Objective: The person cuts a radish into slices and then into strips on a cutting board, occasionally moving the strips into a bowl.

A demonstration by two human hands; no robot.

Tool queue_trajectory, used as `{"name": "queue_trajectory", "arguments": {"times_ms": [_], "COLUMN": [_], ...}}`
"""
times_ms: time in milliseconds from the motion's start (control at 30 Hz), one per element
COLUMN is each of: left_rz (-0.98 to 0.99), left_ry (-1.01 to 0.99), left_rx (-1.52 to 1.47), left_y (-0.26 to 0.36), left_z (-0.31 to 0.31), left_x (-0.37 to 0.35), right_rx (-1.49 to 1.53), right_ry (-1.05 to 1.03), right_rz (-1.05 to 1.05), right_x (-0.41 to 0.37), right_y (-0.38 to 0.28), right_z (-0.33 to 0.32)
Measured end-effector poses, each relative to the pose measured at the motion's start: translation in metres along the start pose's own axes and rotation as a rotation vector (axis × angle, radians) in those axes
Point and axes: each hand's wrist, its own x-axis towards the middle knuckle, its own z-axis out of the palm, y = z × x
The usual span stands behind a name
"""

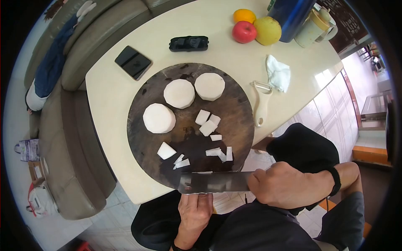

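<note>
My right hand [278, 186] is closed around the handle of a broad kitchen knife [215, 182]. Its blade lies across the near edge of a round dark cutting board [234, 104]. Behind the blade, my left hand [196, 210] has its fingers together and bent; the tips and whatever they hold are hidden. A thin white sliver [204, 172] shows along the blade's far side. Three thick, peeled white radish-like rounds [179, 93] sit on the board's far half. Nearer me lie several cut chunks [208, 128], a larger wedge [166, 150] and thin offcuts [222, 154].
A white peeler [262, 106] and crumpled tissue [278, 73] lie right of the board. Beyond it are a phone [133, 62], a black case [189, 43], fruit [244, 32], a blue flask [291, 19] and a jug [312, 29]. A sofa [81, 146] flanks the table's left side.
</note>
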Motion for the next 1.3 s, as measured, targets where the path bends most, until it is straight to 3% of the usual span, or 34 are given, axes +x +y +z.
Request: {"name": "queue_trajectory", "arguments": {"times_ms": [67,167,267,767,867,1167,1300], "left_rz": [-0.009,0.002,0.011,0.023,0.000,0.043,0.053], "left_ry": [-0.011,0.037,0.050,0.047,0.048,0.063,0.053], "left_rx": [-0.019,0.002,0.017,-0.014,-0.008,0.022,0.024], "left_y": [0.000,0.001,0.001,-0.003,-0.002,-0.004,-0.005], "left_z": [-0.001,0.000,0.000,0.003,0.003,0.004,0.003], "left_x": [0.000,0.004,0.007,-0.001,0.000,0.001,-0.001], "right_rx": [-0.018,0.031,0.066,0.024,0.100,0.071,0.100], "right_ry": [0.002,0.020,0.086,-0.036,0.024,0.067,-0.009], "right_rz": [-0.058,0.051,0.029,-0.019,0.074,0.005,0.051], "right_x": [0.005,0.003,-0.003,0.005,0.002,-0.008,-0.001], "right_y": [-0.002,-0.002,0.007,-0.005,-0.003,0.003,-0.004], "right_z": [-0.001,0.006,0.012,0.000,0.008,0.008,0.004]}}
